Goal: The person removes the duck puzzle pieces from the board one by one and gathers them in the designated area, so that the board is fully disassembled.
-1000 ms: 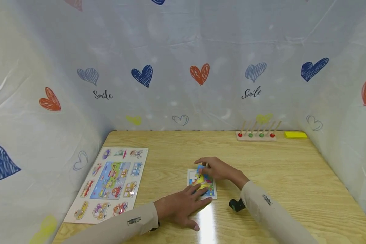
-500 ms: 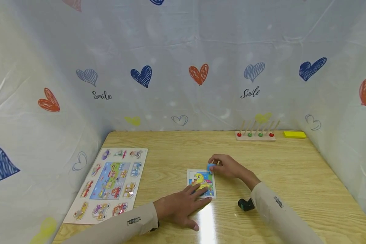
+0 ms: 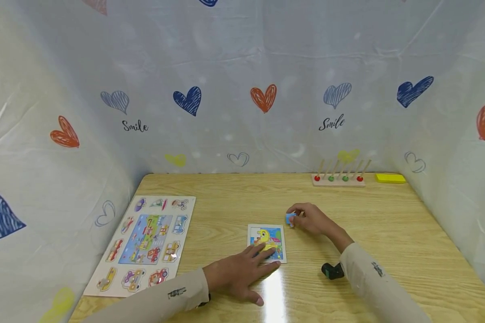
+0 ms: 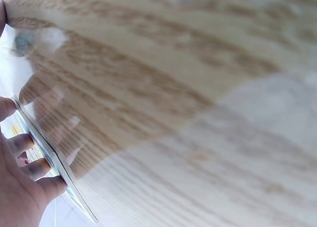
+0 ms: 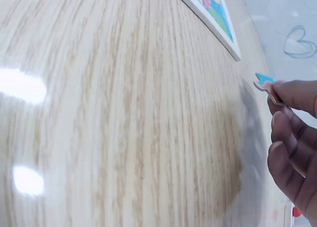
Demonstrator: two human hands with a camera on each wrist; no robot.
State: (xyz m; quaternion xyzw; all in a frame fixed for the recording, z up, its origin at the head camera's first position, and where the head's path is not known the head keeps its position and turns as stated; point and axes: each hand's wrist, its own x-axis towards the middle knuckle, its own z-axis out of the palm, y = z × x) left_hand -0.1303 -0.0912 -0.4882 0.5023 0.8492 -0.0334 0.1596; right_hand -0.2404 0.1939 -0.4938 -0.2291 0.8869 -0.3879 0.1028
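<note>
A small white-framed puzzle (image 3: 284, 244) with a yellow figure lies on the table in front of the person. The left hand (image 3: 242, 273) rests on its lower left part, fingers spread and nearly straight; in the left wrist view that hand (image 4: 25, 172) has its fingertips on the board. The right hand (image 3: 312, 219) pinches a blue puzzle piece (image 3: 290, 219) just right of the frame's upper right corner. In the right wrist view, thumb and forefinger of the right hand (image 5: 297, 133) hold the piece (image 5: 266, 81) by its edge, apart from the board (image 5: 229, 44).
A large vehicle puzzle board (image 3: 187, 237) lies at the left. At the back right stand a pegged wooden base (image 3: 338, 181) with red and green beads and a yellow block (image 3: 390, 178). A patterned white curtain surrounds the table (image 3: 388, 233).
The right hand has moved right with the blue piece, from over the framed puzzle to beside it. The left hand has stayed in place.
</note>
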